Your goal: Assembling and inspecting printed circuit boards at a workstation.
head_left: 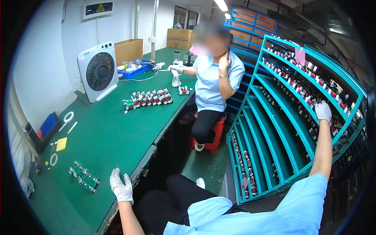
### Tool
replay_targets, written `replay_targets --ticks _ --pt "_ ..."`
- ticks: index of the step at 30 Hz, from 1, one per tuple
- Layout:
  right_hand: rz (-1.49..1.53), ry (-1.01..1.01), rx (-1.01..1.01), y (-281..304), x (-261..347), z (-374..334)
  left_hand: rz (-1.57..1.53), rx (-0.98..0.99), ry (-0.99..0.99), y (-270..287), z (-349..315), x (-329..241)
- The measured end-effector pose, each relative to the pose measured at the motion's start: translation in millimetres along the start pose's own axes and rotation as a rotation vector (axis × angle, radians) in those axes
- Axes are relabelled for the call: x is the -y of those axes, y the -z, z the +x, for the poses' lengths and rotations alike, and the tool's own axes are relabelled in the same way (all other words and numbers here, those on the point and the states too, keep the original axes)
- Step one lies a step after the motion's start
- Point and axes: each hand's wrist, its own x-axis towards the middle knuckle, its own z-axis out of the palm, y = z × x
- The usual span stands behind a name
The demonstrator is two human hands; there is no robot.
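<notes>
The head camera looks down over a green workbench (105, 137) that fills the left half of the frame, with a teal shelving rack (282, 129) slanting across the right half. The left hand (120, 187), in a white glove, hovers at the bench's near edge in the lower left centre, fingers spread wide and holding nothing. Just to its left on the bench lies a green circuit board (85, 177), close by but not touched. The right hand (323, 111), also white-gloved, reaches up at the right of the frame to a row of small red-and-black electronic assemblies (301, 88) standing on a rack shelf; its fingers curl down onto the row, but whether they grip one cannot be told.

Further up the bench, near the centre, a cluster of similar red-and-white assemblies (150, 98) sits in a row. A white box fan (98, 71) stands in the upper left, with a blue tray (135, 70) and a cardboard box (128, 50) behind it. A yellow pad (61, 144) and a roll of white tape (68, 116) lie near the bench's left edge. Another person in a light blue shirt (213, 78) sits on a red stool (216, 135) at upper centre, one gloved hand resting on the bench.
</notes>
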Motion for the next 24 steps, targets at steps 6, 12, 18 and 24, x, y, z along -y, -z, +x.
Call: replay_targets --ticks 6,12,18,24 --pt "0.055 -0.05 -0.091 -21.8 -19.8 20.1 -0.089 -0.017 0.073 -1.2 4.8 -7.3" --pt "-0.019 -0.023 -0.014 14.1 20.3 -11.1 -0.042 -0.009 0.094 4.0 3.3 -13.2" --pt "-0.044 0.019 -0.037 -12.7 -15.3 7.7 -0.067 -0.003 0.096 5.4 3.6 -14.3" --pt "0.038 -0.058 -0.055 21.3 16.0 -12.8 -0.083 -0.048 0.089 1.7 -0.4 -10.2"
